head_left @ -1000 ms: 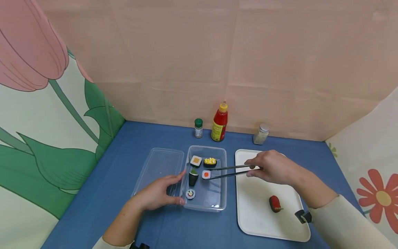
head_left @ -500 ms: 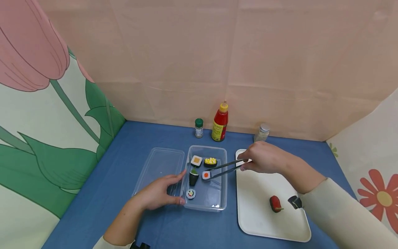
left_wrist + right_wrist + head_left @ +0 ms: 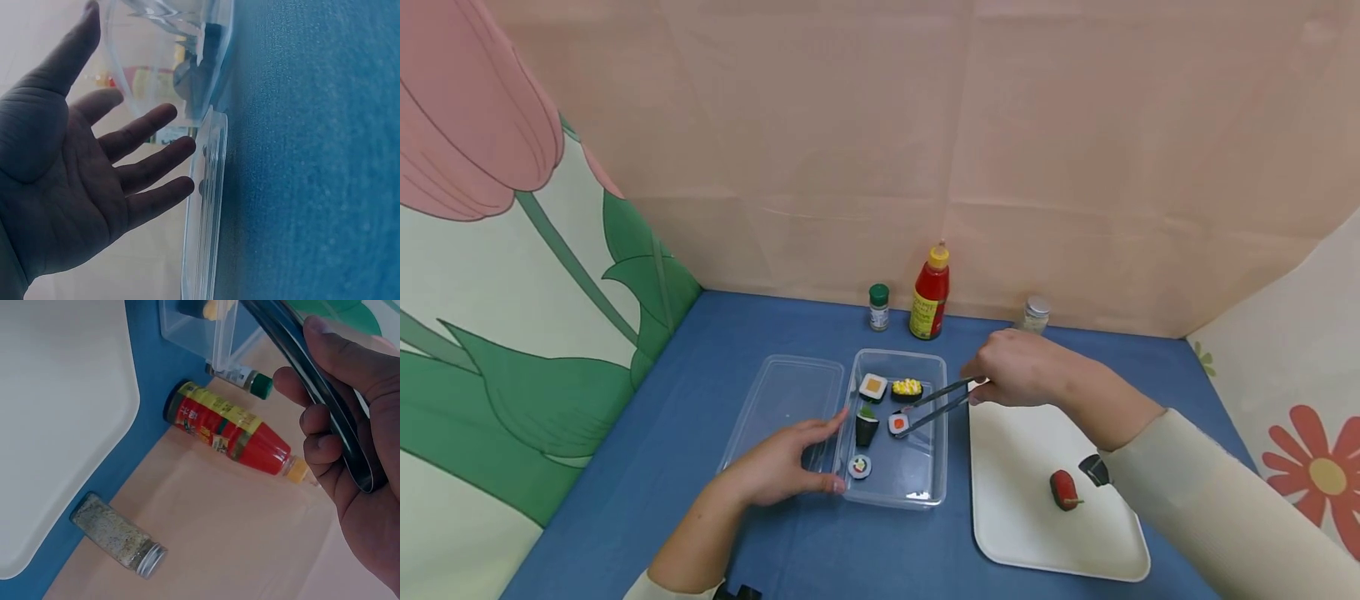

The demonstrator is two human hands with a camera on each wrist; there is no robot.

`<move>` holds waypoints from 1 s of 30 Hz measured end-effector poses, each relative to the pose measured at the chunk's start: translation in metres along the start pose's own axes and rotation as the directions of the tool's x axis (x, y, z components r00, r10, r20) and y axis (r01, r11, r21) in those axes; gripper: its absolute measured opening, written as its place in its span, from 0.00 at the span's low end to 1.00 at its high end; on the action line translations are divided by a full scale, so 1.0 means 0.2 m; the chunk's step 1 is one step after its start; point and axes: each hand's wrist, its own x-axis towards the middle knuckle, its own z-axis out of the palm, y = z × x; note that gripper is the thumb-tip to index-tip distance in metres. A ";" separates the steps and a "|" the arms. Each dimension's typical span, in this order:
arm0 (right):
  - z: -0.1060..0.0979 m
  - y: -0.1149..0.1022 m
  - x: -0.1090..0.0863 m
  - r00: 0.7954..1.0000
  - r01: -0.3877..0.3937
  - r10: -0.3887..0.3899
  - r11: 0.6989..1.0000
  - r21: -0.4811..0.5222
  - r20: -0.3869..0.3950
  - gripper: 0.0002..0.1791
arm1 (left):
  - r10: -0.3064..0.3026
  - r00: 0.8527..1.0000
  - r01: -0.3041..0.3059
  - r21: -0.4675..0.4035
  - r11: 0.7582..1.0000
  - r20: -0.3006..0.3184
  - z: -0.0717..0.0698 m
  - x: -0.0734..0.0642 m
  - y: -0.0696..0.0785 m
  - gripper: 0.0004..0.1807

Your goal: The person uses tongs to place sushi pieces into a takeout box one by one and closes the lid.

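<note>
At left of centre, the left hand [image 3: 778, 467] is unchanged: its fingers stand wide apart beside the left wall of the box [image 3: 917, 472]; whether they touch it, I cannot tell. In the box, at the centre of the frame, the orange-centred roll [image 3: 898, 424] has kept almost the same place. The tongs [image 3: 934, 416] have turned around it and now slant toward the upper right, because the right hand [image 3: 1018, 367], which holds them narrowly, has moved to the upper left. I judge that the grasp is being adjusted and the roll is not yet lifted; a firm pinch I cannot confirm.

Counted from left to right: one lid [image 3: 782, 404]; one box with five pieces, namely one tan-topped [image 3: 872, 387], one cone [image 3: 867, 428], one small round roll [image 3: 860, 467], the orange-centred roll and one corn piece [image 3: 907, 389]; one pair of tongs; one tray [image 3: 1022, 533] with one red piece [image 3: 1063, 490]. Behind stand one green-capped jar [image 3: 878, 308], one red bottle [image 3: 929, 292] and one silver-capped jar [image 3: 1036, 313].
</note>
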 end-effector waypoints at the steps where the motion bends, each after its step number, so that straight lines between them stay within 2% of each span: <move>1: 0.00 0.00 0.00 1.000 -0.004 0.004 1.000 -0.004 0.002 0.18 | 0.000 1.000 0.000 0.000 1.000 0.000 0.00 0.00 0.00 0.56; 12: -0.02 0.01 -0.05 1.000 -0.013 0.013 1.000 -0.016 -0.024 0.20 | -0.027 1.000 0.027 -0.002 1.000 -0.006 0.00 0.00 0.01 0.56; 21: -0.03 0.01 -0.15 0.997 -0.048 0.049 0.999 0.027 -0.058 0.21 | -0.024 1.000 0.024 -0.001 1.000 -0.005 0.00 0.00 0.02 0.56; 30: -0.05 0.00 -0.26 0.995 -0.051 0.052 0.999 0.015 -0.085 0.20 | -0.013 1.000 0.013 -0.005 1.000 -0.001 -0.01 0.00 0.02 0.56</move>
